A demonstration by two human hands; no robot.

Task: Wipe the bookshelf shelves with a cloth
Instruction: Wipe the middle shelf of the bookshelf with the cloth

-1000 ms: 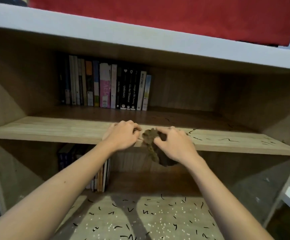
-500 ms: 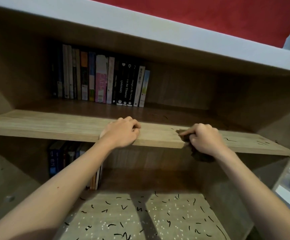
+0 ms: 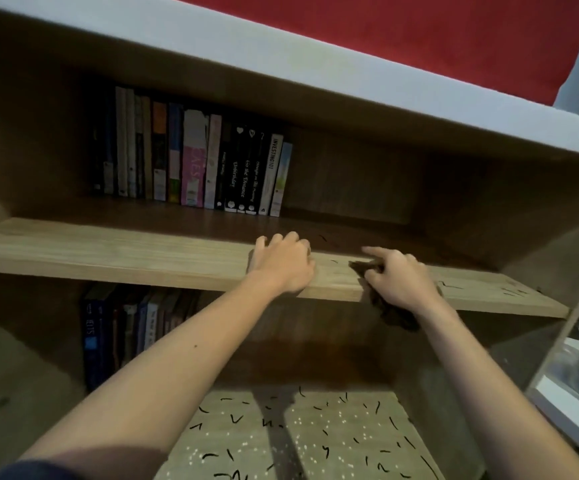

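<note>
A wooden bookshelf fills the view, and its middle shelf (image 3: 108,251) runs across at hand height. My right hand (image 3: 398,278) grips a dark brown cloth (image 3: 390,311) at the shelf's front edge, right of centre; part of the cloth hangs below the board. My left hand (image 3: 281,263) rests on the front edge of the same shelf with its fingers curled over the wood, holding nothing else. Small dark specks (image 3: 447,284) lie on the shelf to the right of the cloth.
A row of upright books (image 3: 191,161) stands at the back left of the middle shelf. More books (image 3: 125,327) stand on the left of the lower shelf (image 3: 298,434), which is strewn with black slivers and white specks. A red cloth (image 3: 419,32) lies on top.
My right hand has carried the cloth to the right along the shelf's front edge, away from my left hand. The left hand has stayed on the edge. The view has tilted.
</note>
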